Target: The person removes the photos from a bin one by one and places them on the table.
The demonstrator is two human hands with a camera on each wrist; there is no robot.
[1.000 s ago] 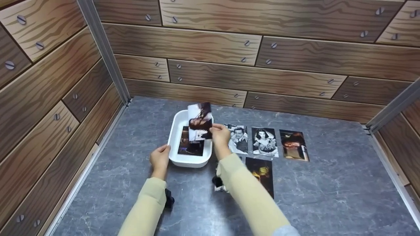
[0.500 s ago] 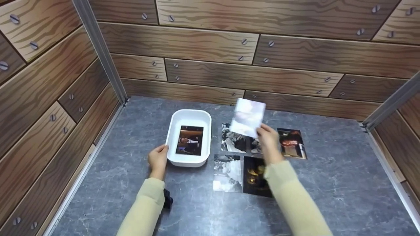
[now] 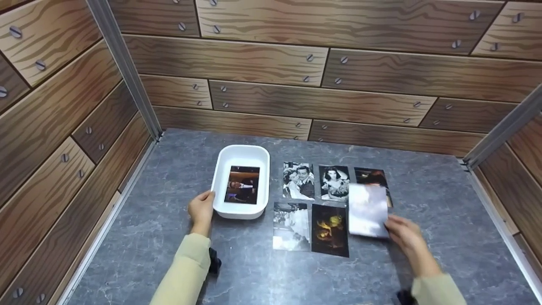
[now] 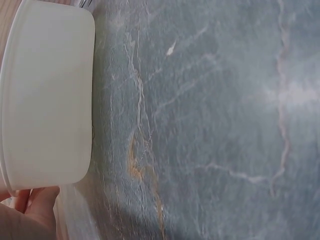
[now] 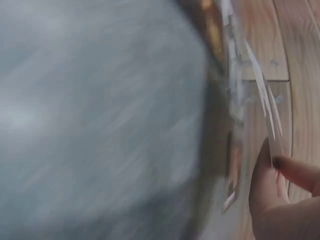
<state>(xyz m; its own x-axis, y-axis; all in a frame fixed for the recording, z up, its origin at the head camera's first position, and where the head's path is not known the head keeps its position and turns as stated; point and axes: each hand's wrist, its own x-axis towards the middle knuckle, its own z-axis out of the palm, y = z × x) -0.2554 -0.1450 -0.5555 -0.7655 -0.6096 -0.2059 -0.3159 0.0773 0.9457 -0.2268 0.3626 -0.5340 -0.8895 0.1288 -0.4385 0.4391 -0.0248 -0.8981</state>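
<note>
My left hand (image 3: pixel 201 212) holds the near left side of a white plastic tub (image 3: pixel 240 211), its fingertips at the rim in the left wrist view. Inside the tub lies a dark photo (image 3: pixel 242 185) of a person in a suit. With thumb and fingers, my right hand (image 3: pixel 408 241) pinches the right edge of a photo print (image 3: pixel 368 209), whose face is washed out by glare. That print hangs over the table, right of a dark photo with yellow shapes (image 3: pixel 330 231). It covers part of a dark, reddish photo (image 3: pixel 369 176) behind it.
Black-and-white photos of a couple (image 3: pixel 298 181) and of a woman (image 3: pixel 334 183) lie in the back row. A pale black-and-white photo (image 3: pixel 292 226) lies in the front row. Wood-patterned panels (image 3: pixel 258 95) enclose the grey marbled table (image 3: pixel 169 169) at the back and sides.
My right hand has carried the photo print from above the tub rightward, across the back row, then nearer to me at the right end of the front row. The left hand stays at the tub.
</note>
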